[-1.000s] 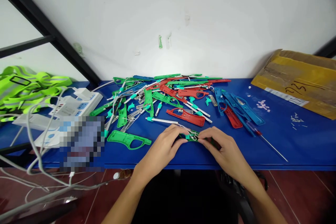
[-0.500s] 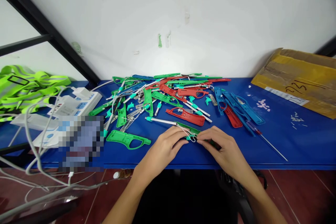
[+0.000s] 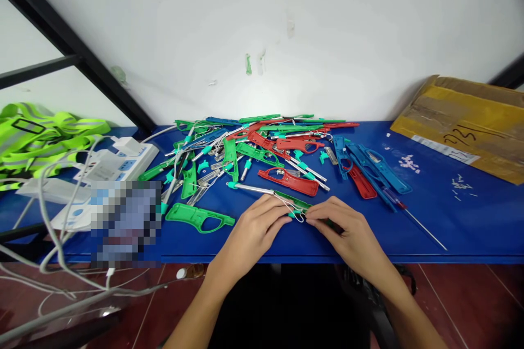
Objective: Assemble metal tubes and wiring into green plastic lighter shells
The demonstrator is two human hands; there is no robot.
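Near the front edge of the table, my left hand pinches a half-assembled long-nozzle lighter by its green shell. Its silver metal tube points away to the left, with a turquoise piece at the tip. A thin white wire loops over the shell between my two hands. My right hand grips the shell's other end with thumb and fingers closed, covering much of it. Just beyond lies a red lighter shell half; a loose green shell half is to the left.
A pile of lighter shells and tubes lies behind my hands. To the right are blue shells, a screwdriver, small screws and a cardboard box. Power strips, cables and a reflective vest are at left.
The view has shifted very slightly. Both hands keep the same hold on the lighter, with barely any finger movement.
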